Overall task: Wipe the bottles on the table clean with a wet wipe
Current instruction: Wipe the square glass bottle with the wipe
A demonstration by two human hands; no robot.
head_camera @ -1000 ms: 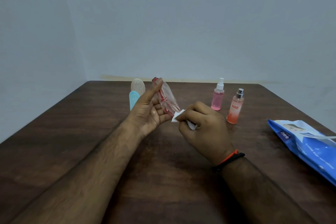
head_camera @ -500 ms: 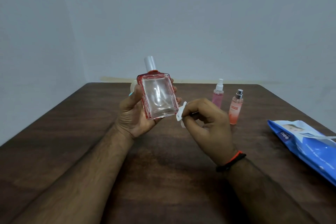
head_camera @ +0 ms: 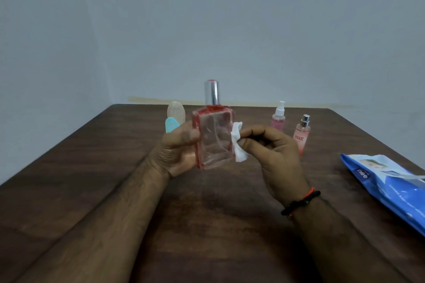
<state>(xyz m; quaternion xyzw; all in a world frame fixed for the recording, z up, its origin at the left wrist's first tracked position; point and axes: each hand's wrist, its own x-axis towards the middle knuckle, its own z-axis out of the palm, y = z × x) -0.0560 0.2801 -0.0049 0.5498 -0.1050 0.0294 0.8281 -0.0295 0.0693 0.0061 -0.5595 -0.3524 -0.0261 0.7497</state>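
The square glass bottle (head_camera: 212,139) is held upright above the worktop (head_camera: 115,167) in the left hand (head_camera: 181,150), fingers curled round it; the wet wipe (head_camera: 238,142) is pinched by the right hand (head_camera: 273,154); each face should be wiped with firm strokes

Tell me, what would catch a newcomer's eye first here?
A clear rectangular glass bottle with red edges and a silver cap, held upright in the left hand at the centre. The right hand pinches a white wet wipe against its side. A blue wipes pack lies at the brown wooden table's right edge.
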